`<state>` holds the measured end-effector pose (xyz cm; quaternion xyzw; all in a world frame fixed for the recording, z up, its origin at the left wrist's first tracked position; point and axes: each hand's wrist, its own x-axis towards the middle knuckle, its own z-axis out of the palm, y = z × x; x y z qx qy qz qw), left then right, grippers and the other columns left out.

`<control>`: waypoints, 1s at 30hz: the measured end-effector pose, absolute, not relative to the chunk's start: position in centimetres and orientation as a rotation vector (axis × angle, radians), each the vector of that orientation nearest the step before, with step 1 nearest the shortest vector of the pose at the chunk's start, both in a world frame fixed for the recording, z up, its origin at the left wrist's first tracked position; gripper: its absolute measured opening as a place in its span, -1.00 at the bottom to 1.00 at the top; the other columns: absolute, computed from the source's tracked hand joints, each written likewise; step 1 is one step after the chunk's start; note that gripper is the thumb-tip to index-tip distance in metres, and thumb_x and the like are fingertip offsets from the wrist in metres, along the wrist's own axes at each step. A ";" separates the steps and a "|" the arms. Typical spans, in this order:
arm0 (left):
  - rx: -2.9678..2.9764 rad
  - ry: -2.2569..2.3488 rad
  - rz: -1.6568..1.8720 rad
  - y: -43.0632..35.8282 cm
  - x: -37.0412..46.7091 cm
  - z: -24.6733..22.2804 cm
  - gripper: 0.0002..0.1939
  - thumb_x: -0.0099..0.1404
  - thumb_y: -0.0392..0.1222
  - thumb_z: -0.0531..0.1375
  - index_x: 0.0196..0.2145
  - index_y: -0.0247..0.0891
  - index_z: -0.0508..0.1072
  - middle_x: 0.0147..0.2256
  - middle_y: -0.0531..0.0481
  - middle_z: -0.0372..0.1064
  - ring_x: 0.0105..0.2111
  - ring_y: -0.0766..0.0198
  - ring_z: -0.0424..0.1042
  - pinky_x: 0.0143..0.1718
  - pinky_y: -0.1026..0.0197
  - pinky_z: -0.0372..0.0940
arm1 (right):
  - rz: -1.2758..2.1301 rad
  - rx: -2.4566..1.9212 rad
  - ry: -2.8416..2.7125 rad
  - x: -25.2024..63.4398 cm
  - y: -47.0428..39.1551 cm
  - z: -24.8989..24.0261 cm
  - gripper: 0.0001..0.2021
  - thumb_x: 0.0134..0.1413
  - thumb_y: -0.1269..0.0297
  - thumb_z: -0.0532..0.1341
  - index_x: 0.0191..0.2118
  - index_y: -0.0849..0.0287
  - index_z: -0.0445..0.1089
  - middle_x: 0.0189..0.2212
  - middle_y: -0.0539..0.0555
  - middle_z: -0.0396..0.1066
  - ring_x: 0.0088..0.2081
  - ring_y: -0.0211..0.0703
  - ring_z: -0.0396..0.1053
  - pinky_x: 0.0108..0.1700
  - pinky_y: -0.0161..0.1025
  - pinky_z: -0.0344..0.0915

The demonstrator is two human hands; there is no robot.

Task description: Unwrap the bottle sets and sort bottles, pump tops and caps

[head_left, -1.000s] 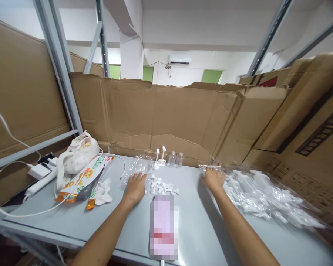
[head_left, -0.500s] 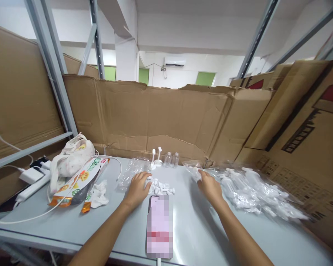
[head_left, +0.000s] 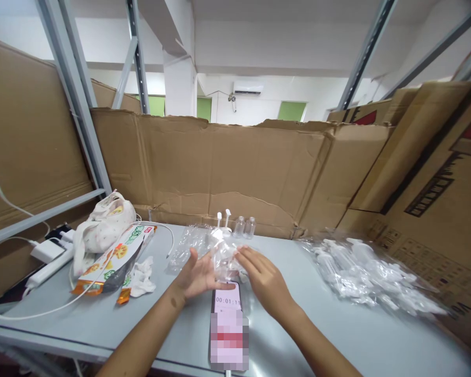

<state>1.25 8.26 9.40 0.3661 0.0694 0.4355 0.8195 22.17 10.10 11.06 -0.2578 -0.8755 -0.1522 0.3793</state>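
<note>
A crinkled clear plastic bag (head_left: 224, 264) with something whitish in it is between my hands, above the phone's top end. My right hand (head_left: 265, 280) has its fingers closed together on the bag's right side. My left hand (head_left: 199, 275) is open at the bag's left side, thumb raised and fingers stretched beneath it. Just behind stand two white pump heads (head_left: 223, 220) with upright stems, their lower parts partly hidden by the bag. The small white pieces on the table are mostly covered by my hands and the bag.
Two small clear bottles (head_left: 244, 228) stand at the back. Bagged white pump bottles (head_left: 361, 272) are heaped at right. A flat clear bag (head_left: 188, 246), snack packet (head_left: 118, 259), crumpled tissue (head_left: 142, 276) and power strip (head_left: 49, 264) lie left. The phone (head_left: 228, 335) shows a timer.
My right hand has brought the plastic bag from the right to the middle. My left hand has turned palm inward and moved from the small white pieces to the bag.
</note>
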 end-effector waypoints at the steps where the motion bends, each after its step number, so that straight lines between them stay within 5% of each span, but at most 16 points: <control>1: 0.761 0.116 0.956 8.1 1.2 9.6 0.06 -0.11 0.39 0.16 0.24 -0.09 -0.14 0.16 -0.28 0.04 0.10 -0.21 0.12 0.06 -0.27 -0.06 | -0.403 -0.598 -2.285 21.7 9.7 11.3 -0.54 0.09 0.58 0.01 0.11 0.14 0.20 0.01 0.15 0.34 0.10 -0.01 0.21 0.02 -0.04 0.29; 5: 0.754 0.170 1.086 7.8 1.2 9.9 -0.06 0.00 0.07 0.29 0.23 -0.03 -0.12 0.11 -0.18 0.15 0.06 -0.06 0.21 0.07 -0.15 0.01 | -0.356 -0.562 -2.445 20.2 8.6 12.4 -0.42 0.04 0.63 0.02 0.18 0.06 0.08 0.11 0.10 0.23 0.20 -0.03 0.04 0.12 0.05 0.17; 8: 0.749 0.277 1.175 7.8 1.2 10.1 -0.24 0.14 -0.28 0.17 0.23 -0.06 -0.08 0.03 -0.14 0.24 -0.02 0.06 0.31 0.04 -0.07 0.09 | -0.241 -0.570 -2.555 20.3 8.5 13.1 -0.42 0.05 0.52 0.07 0.20 0.05 0.03 0.18 0.09 0.12 0.23 -0.02 -0.06 0.20 0.13 -0.02; 13: 0.686 0.243 1.254 8.0 1.1 10.5 -0.30 0.12 -0.37 0.06 0.21 -0.08 -0.01 -0.05 -0.09 0.31 -0.11 0.12 0.38 0.06 -0.08 0.09 | 0.042 -0.782 -2.248 22.0 12.3 13.0 -0.47 0.09 0.17 0.12 0.19 -0.01 0.05 0.23 0.06 0.01 0.26 0.01 -0.14 0.24 0.15 -0.27; 17: 0.654 0.222 1.324 8.1 1.1 10.6 -0.28 0.11 -0.40 0.06 0.20 -0.03 0.01 -0.01 -0.07 0.29 -0.06 0.11 0.35 0.10 -0.10 0.03 | 0.717 -1.076 -1.627 22.9 16.4 11.0 -0.36 -0.04 0.02 0.19 0.18 0.02 0.04 0.23 0.15 -0.01 0.21 0.09 -0.01 0.17 0.15 -0.03; 20: 0.640 0.226 1.348 8.2 1.2 10.4 -0.29 0.11 -0.40 0.06 0.19 -0.01 0.02 -0.01 -0.05 0.30 -0.07 0.11 0.36 0.10 -0.11 0.04 | 1.452 -0.994 -1.258 22.6 17.2 9.5 -0.42 -0.11 -0.04 0.23 0.06 0.05 0.19 -0.01 0.18 0.33 -0.07 0.05 0.35 0.02 0.13 0.20; 22: 0.633 0.225 1.357 8.3 1.3 10.3 -0.29 0.12 -0.40 0.06 0.20 0.00 0.01 0.00 -0.04 0.30 -0.06 0.11 0.36 0.09 -0.12 0.05 | 1.816 -0.766 -1.077 22.1 16.7 9.1 -0.53 -0.11 -0.05 0.23 -0.08 0.09 0.30 -0.20 0.12 0.45 -0.19 -0.02 0.42 0.00 0.11 0.22; 30: 0.742 0.363 1.304 8.1 1.9 10.0 -0.32 0.21 -0.35 0.09 0.21 0.08 -0.06 0.12 -0.03 0.19 -0.01 0.04 0.33 0.03 -0.12 0.14 | 1.903 -0.318 -0.960 20.6 14.2 9.2 -0.62 -0.20 -0.04 0.29 -0.25 0.04 0.37 -0.22 0.01 0.47 -0.17 -0.10 0.39 0.00 0.06 0.23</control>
